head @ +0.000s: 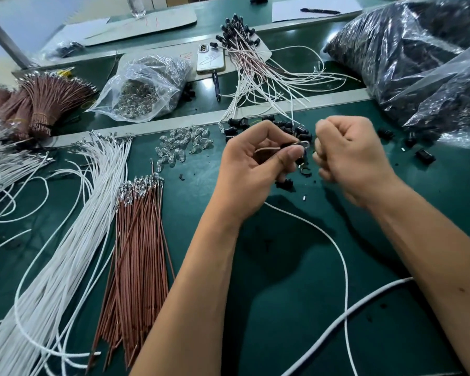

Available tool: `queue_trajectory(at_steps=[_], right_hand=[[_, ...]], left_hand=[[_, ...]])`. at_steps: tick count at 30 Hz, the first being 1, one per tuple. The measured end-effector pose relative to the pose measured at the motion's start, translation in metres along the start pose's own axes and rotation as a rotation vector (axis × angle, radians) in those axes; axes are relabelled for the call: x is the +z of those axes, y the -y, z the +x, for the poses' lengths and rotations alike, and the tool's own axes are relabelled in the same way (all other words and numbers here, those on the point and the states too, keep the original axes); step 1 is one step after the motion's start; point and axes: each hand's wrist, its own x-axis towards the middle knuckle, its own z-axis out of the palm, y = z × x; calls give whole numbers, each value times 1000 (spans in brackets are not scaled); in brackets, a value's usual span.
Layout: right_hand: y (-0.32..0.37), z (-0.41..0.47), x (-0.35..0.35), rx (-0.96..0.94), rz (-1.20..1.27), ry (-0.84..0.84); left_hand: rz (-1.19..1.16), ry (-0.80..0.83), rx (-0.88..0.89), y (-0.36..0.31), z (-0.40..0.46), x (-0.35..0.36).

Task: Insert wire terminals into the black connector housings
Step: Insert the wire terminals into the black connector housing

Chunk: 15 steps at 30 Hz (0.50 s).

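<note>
My left hand (258,161) is raised over the green mat (296,267), thumb and fingers curled and pinching a small black connector housing (289,145) at the fingertips. A clear bulb (305,144) sticks out of it toward my right hand (347,156). A thin wire (266,149) loops back from the housing across my palm, and a white wire (334,245) trails below my wrist down the mat toward me.

My right hand sits just beside the left, curled into a fist, its knuckles close to the bulb end. I cannot tell whether it pinches anything; the fingertips are hidden and blurred.

Loose black housings (282,126) lie on the mat just beyond both hands. To my left lie a fan of white wires (65,240), a bundle of brown wires (139,253) and a scatter of clear bulbs (182,145).
</note>
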Motion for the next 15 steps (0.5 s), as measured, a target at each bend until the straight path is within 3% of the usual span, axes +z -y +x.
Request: queue_trajectory(at_steps=[6, 9, 15], right_hand=[[-2, -4, 8, -4, -160, 66], [-4, -4, 9, 34, -114, 67], [-11, -6, 12, 134, -191, -22]], left_hand=[[51, -116, -6, 12, 1, 8], [107, -114, 26, 15, 2, 5], [566, -123, 225, 18, 2, 5]])
